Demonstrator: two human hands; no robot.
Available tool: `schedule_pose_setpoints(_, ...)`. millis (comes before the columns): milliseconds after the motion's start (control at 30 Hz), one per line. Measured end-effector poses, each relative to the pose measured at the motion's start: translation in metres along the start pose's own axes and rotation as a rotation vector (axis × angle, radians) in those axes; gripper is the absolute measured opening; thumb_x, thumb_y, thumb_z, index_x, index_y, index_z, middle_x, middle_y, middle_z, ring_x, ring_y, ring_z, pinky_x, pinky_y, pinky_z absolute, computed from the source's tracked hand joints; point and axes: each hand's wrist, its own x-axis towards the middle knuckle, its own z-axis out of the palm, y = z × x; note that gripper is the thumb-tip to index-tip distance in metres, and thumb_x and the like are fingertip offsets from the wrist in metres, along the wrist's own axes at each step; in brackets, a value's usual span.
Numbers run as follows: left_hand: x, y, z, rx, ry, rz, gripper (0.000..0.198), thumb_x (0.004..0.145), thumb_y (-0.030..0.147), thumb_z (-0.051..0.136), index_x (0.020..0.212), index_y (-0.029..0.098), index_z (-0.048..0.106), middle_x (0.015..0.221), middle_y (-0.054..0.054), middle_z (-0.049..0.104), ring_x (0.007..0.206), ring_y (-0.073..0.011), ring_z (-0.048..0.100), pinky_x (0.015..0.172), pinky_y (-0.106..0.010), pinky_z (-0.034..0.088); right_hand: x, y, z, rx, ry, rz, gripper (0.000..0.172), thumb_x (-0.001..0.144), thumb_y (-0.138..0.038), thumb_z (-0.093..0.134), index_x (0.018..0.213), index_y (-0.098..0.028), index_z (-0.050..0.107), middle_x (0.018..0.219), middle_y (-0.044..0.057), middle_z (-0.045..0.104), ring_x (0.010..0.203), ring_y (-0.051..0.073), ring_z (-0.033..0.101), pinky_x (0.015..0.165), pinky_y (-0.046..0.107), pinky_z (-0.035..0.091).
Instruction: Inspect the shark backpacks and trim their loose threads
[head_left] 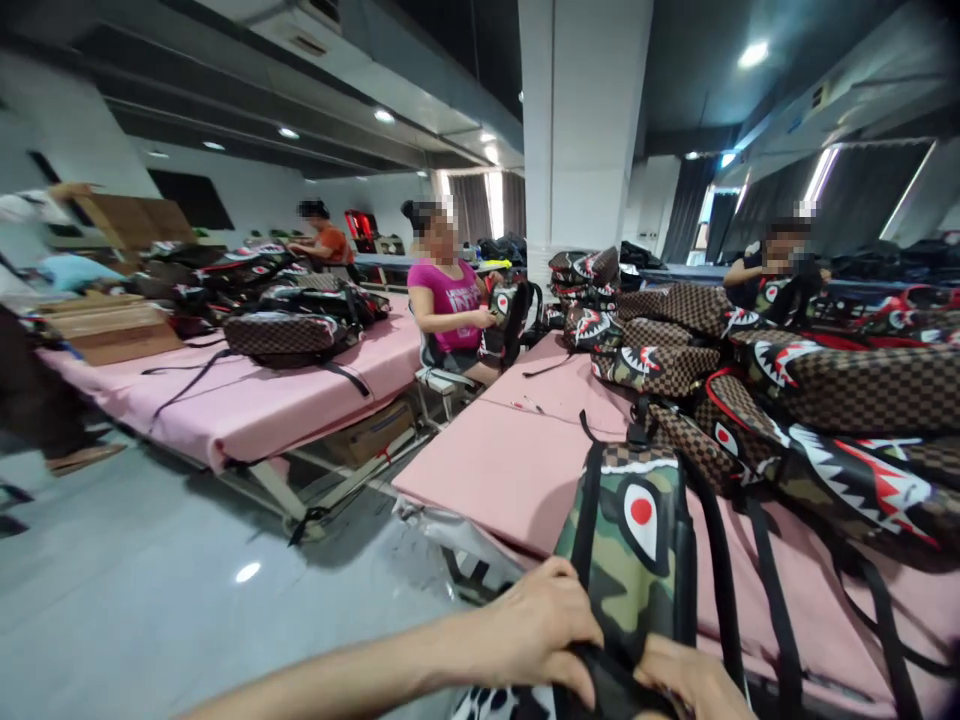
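Pink-topped table (pixel 480 470), lower right. Camouflage backpack (pixel 626 595), lower right of centre, across the table's edge: green-and-tan side, checkered end, black straps (pixel 721 570). Left hand (pixel 534 620), bottom centre, and right hand (pixel 690 680), beside it: both grasping black material (pixel 613 682). Eye motif (pixel 641 512): white, red-centred.

The bag (pixel 619 560) is green camouflage, its eye (pixel 641 512) red and white, the table (pixel 480 470) pink.
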Motion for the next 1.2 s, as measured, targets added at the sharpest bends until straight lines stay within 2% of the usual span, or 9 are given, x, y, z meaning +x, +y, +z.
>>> schedule_pose_setpoints(67,-0.012,0.007,0.004,0.036,0.005,-0.033,0.034,0.074,0.05,0.064,0.087,0.019,0.059,0.079,-0.001,0.065,0.08,-0.0161,0.058,0.084,-0.031,0.037,-0.005,-0.016,-0.005,-0.036,0.03,0.077,0.018,0.077,-0.035,0.063,0.07,-0.02,0.057,0.069,-0.002,0.057,0.065,0.013,0.054,0.055,0.022,0.034)
schedule_pose_setpoints(200,-0.022,0.013,0.018,0.047,0.058,-0.153,0.034,0.072,0.042,0.07,0.091,0.018,0.055,0.085,0.0,0.063,0.084,-0.0159,0.056,0.091,-0.034,0.033,-0.004,-0.025,0.003,-0.223,0.135,0.035,0.008,0.082,-0.026,0.058,0.078,-0.019,0.058,0.072,-0.002,0.054,0.06,0.011,0.051,0.053,0.023,0.029)
schedule_pose_setpoints(333,-0.031,0.024,0.047,0.168,0.332,-0.176,0.009,0.084,0.022,0.055,0.077,0.018,0.053,0.077,0.001,0.061,0.089,-0.0153,0.056,0.097,-0.038,0.027,-0.017,-0.017,0.032,-0.542,0.385,-0.107,0.018,0.083,-0.011,0.044,0.075,-0.018,0.059,0.069,0.0,0.054,0.05,0.01,0.04,0.049,0.026,0.024)
schedule_pose_setpoints(467,-0.038,0.033,0.071,0.289,0.504,-0.046,0.019,0.084,0.008,0.043,0.071,0.018,0.053,0.068,0.004,0.061,0.085,-0.012,0.056,0.091,-0.038,0.026,-0.03,-0.012,0.048,-0.694,0.57,-0.285,0.023,0.088,-0.01,0.041,0.083,-0.016,0.062,0.072,0.002,0.06,0.054,0.01,0.042,0.054,0.026,0.028)
schedule_pose_setpoints(600,-0.037,0.031,0.075,0.361,0.56,0.033,0.019,0.085,0.009,0.044,0.072,0.019,0.054,0.066,0.005,0.061,0.08,-0.0105,0.055,0.084,-0.036,0.029,-0.033,-0.011,0.048,-0.745,0.613,-0.32,0.025,0.091,-0.011,0.041,0.079,-0.017,0.062,0.069,0.001,0.062,0.055,0.009,0.043,0.054,0.025,0.028)
schedule_pose_setpoints(800,-0.035,0.029,0.073,0.288,0.574,0.025,0.016,0.081,0.007,0.05,0.07,0.018,0.053,0.066,0.005,0.06,0.077,-0.0105,0.054,0.083,-0.035,0.029,-0.033,-0.01,0.049,-0.714,0.612,-0.308,0.025,0.09,-0.011,0.04,0.081,-0.016,0.063,0.069,0.002,0.062,0.054,0.009,0.044,0.053,0.025,0.029)
schedule_pose_setpoints(900,-0.032,0.031,0.065,0.211,0.507,-0.041,0.014,0.084,0.012,0.05,0.071,0.017,0.053,0.07,0.002,0.06,0.078,-0.0124,0.053,0.084,-0.035,0.03,-0.034,-0.01,0.05,-0.626,0.615,-0.268,0.02,0.087,-0.01,0.044,0.082,-0.016,0.062,0.071,0.002,0.062,0.053,0.01,0.045,0.051,0.026,0.029)
schedule_pose_setpoints(1067,-0.012,0.04,0.037,0.127,0.136,-0.066,0.008,0.085,0.023,0.053,0.079,0.018,0.056,0.072,0.002,0.061,0.077,-0.0135,0.052,0.085,-0.035,0.027,-0.035,-0.008,0.046,-0.265,0.56,-0.172,0.021,0.084,-0.01,0.042,0.093,-0.018,0.059,0.075,0.003,0.06,0.06,0.011,0.056,0.054,0.022,0.04)
schedule_pose_setpoints(1200,0.005,0.034,0.024,0.082,-0.1,-0.075,0.024,0.081,0.029,0.059,0.063,0.016,0.051,0.055,0.005,0.054,0.058,-0.0104,0.046,0.075,-0.028,0.032,-0.028,0.008,0.046,-0.418,0.566,-0.199,0.023,0.084,-0.011,0.041,0.098,-0.021,0.057,0.072,0.001,0.061,0.049,0.01,0.055,0.044,0.019,0.04)
